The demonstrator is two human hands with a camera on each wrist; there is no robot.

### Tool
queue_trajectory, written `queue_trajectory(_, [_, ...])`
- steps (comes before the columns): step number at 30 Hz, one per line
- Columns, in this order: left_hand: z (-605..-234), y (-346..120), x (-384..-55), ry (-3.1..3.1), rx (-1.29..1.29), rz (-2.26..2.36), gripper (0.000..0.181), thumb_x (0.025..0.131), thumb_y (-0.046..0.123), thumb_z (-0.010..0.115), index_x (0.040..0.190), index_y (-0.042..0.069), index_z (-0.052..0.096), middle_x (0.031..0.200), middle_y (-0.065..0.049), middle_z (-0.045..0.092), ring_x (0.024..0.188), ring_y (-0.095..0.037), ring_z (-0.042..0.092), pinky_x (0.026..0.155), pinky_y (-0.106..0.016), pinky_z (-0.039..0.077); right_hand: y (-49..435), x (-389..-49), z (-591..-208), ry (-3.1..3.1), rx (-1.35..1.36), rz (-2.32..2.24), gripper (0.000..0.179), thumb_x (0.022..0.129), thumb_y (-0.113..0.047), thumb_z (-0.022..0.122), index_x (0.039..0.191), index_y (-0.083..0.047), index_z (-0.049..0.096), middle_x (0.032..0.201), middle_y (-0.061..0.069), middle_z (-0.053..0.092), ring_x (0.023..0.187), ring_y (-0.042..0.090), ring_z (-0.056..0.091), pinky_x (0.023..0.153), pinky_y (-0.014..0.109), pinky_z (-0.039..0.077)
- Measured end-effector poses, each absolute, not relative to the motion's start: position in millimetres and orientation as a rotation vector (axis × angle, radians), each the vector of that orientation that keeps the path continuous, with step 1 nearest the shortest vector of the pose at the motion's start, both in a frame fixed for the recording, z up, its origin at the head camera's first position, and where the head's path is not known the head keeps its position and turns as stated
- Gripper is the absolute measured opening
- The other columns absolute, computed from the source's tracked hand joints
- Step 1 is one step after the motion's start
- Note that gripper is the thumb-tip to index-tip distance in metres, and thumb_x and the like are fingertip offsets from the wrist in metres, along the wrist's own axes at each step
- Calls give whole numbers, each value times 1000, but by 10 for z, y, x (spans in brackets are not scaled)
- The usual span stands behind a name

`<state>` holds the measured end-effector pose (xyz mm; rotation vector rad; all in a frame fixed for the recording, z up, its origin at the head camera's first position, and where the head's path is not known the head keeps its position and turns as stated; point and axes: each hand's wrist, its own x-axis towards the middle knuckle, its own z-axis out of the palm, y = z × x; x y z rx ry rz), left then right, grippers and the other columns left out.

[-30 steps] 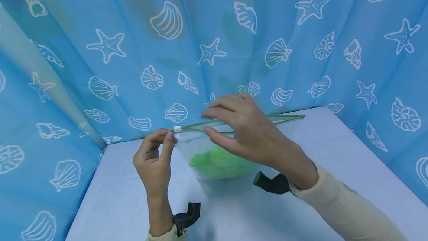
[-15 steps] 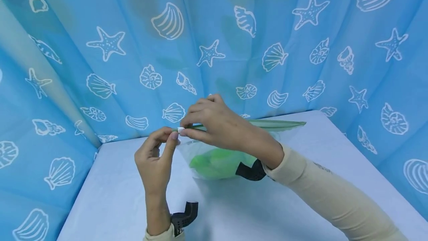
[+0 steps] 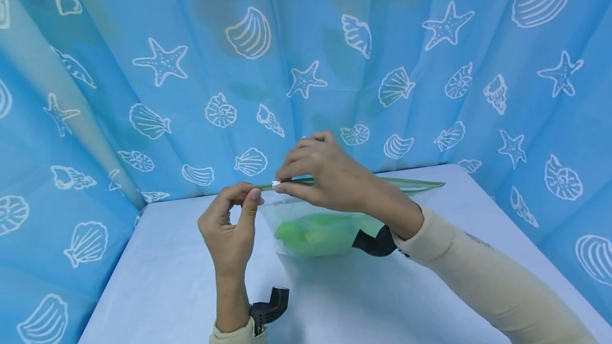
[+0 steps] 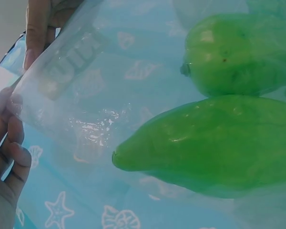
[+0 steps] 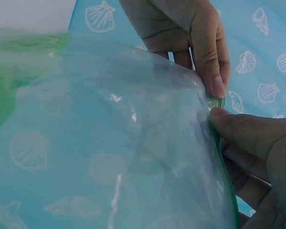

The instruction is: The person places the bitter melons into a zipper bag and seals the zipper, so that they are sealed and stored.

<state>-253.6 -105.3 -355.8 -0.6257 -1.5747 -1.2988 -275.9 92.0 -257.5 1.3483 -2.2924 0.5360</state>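
A clear zip bag [image 3: 274,210] with a green zip edge hangs between the two hands over the table. My left hand [image 3: 230,230] pinches the left end of the zip edge between thumb and fingers. Just to its right, my right hand [image 3: 330,177] pinches the white slider [image 3: 275,185] on the zip. From the slider to the right end, the two green strips stand apart. Inside the bag, in the left wrist view, lie a long, tapered green fruit or vegetable [image 4: 205,145] and a rounder green one [image 4: 236,57] with a stem stub.
A white-covered table [image 3: 158,269] lies under the bag. Behind and beside it hangs a blue curtain [image 3: 191,20] printed with white shells and starfish. Black camera mounts sit on the left wrist [image 3: 270,307] and right wrist [image 3: 375,243].
My right hand has come left to the zip's left end, pinched the slider and drawn it slightly right. My left hand has kept its grip on the corner.
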Motion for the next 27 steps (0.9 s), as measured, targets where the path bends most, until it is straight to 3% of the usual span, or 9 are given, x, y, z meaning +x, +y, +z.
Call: queue_trajectory(27, [-3583, -1031, -2524, -1563, -613, -1258, 7, 89, -2, 73, 94, -5, 71, 75, -12, 68, 71, -15, 61, 70, -24, 48, 1549, -2686, -2639, -2273, 1283, 520, 9, 89, -24, 78, 96, -19, 81, 92, -10, 73, 97, 14, 61, 93, 52, 32])
